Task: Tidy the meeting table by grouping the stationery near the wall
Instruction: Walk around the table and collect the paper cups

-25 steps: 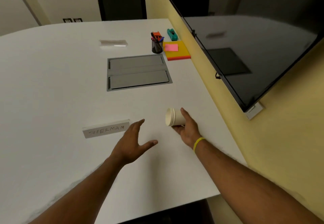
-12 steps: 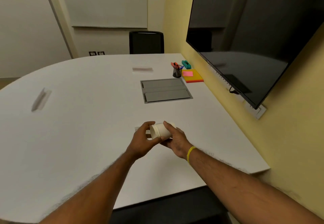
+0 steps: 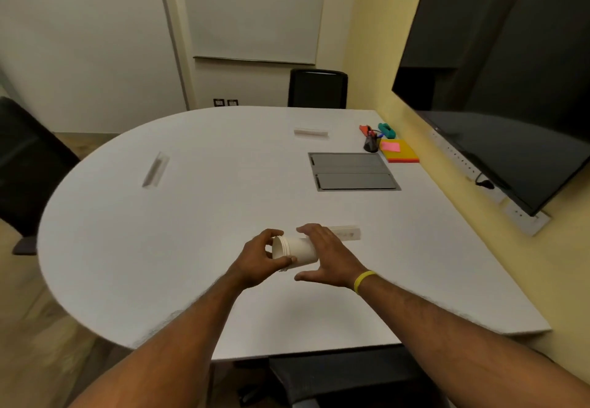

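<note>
The white surface (image 3: 198,248) now fills the middle of the frame. A second ago the view was tipped lower and closer over its right-hand half. The dark screen (image 3: 510,88) hangs on the yellow wall at the right, and the grey hatch (image 3: 352,171) is set into the surface right of centre.

The main change is in the hands. A second ago the right hand (image 3: 329,257) alone held the paper cup (image 3: 295,249) down near the surface while the left hand (image 3: 258,260) reached in with its fingers apart. Now both have it. The left hand's fingers and thumb pinch the rim, and the right hand's fingers curl over the body with the thumb stretched out below. The cup lies on its side with its mouth toward frame left, lifted at the lower middle of the frame. The near name card (image 3: 346,233) lies just behind the right hand.

The stationery sits together at the upper right, close to the wall and well apart from the cup. It consists of a yellow notepad (image 3: 404,153) with a pink sticky note (image 3: 390,146) on it, a dark pen pot (image 3: 371,144) just beside the pad, and a green stapler (image 3: 387,130) and a red item (image 3: 364,128) behind. That group looks settled already, so the grouping seems largely done. The cup is probably the last loose thing, about to be carried off or set aside. Two more name cards (image 3: 310,133) (image 3: 155,169) lie further out.
</note>
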Available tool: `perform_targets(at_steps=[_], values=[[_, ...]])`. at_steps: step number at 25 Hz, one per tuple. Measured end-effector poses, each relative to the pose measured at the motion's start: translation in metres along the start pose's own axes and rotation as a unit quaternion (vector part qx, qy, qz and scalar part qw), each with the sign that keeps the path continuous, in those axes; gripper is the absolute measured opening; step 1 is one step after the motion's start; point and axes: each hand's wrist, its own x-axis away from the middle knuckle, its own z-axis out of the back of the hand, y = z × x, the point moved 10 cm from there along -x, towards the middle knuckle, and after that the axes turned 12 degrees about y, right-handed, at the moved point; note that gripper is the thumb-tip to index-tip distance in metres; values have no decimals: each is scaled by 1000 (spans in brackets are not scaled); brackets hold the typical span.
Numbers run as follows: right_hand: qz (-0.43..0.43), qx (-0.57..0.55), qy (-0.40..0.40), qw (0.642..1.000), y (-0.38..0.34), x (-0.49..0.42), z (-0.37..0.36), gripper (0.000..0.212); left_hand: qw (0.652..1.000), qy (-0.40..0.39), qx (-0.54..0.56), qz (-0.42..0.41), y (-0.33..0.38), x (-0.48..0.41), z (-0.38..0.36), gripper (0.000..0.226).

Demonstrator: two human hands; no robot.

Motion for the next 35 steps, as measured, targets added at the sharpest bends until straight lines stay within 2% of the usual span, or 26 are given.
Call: perform_targets(at_steps=[3, 8, 12, 17, 21, 25, 32, 35], values=[[48, 21, -26, 998, -27, -17, -40, 94, 1000, 6, 0, 17, -21, 5, 21, 67], [41, 49, -39, 997, -48, -41, -100, 77, 999, -11, -2, 34, -75, -10, 54, 69], [-29, 56, -40, 997, -47, -65, -146, 71, 998, -52, -7, 29, -114, -44, 88, 69], [-180, 47, -8, 983, -29, -69, -172, 75, 995, -89, -21, 33, -162, -80, 156, 68], [-325, -6, 30, 945, -8, -53, -185, 71, 995, -86, -20, 46, -191, -108, 194, 68], [-430, -28, 102, 897, 25, -42, -187, 79, 992, -109, -26, 57, -211, -130, 191, 66], [-554, -117, 224, 793, 107, -51, -197, 74, 976, -192, -87, 60, -233, -158, 178, 62], [-578, -111, 240, 772, 136, -62, -209, 74, 973, -196, -104, 67, -239, -184, 181, 60]])
